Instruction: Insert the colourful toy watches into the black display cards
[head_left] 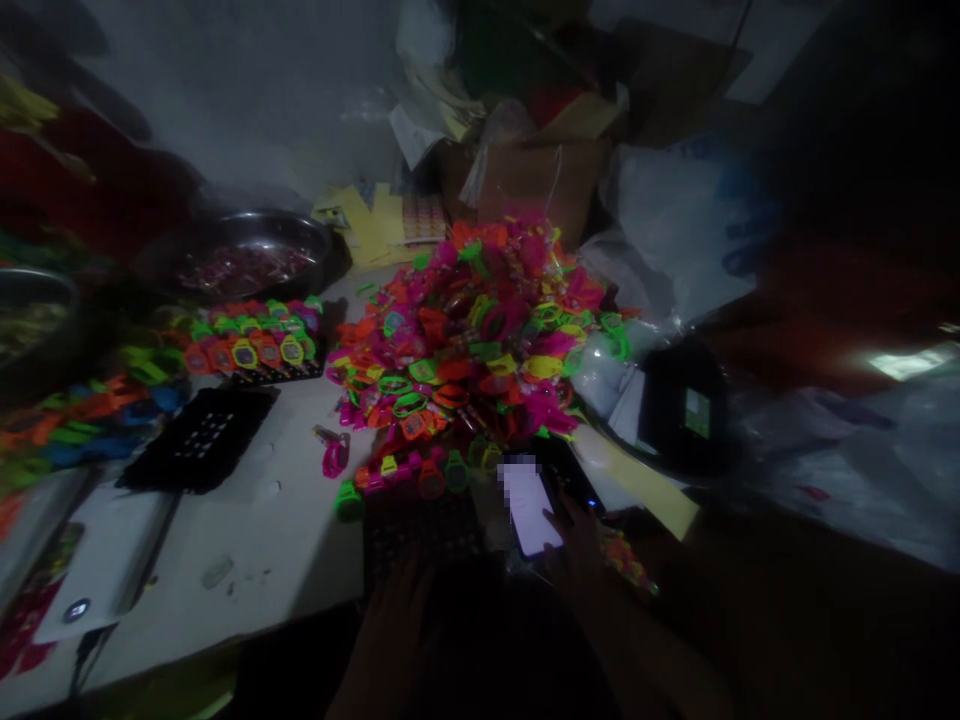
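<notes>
The light is dim. My left hand (397,600) rests at the near edge of a black slotted tray (424,525), its fingers stretched out and holding nothing I can see. Along the tray's far side stands a row of toy watches (431,478) in pink, orange, yellow and green. A phone with a lit screen (531,510) lies just right of the tray. Fingers of my right hand (576,550) are spread at the phone's right edge, and fingertips touch its screen. Behind both hands rises a large heap of bright plastic watches (465,340).
Left stands another tray with rows of watches (262,350), near a black tray (202,440). Metal bowls (255,225) sit farther back. A cardboard box (544,180) is behind the heap. Plastic bags (682,220) and a yellow strip (645,485) are at right.
</notes>
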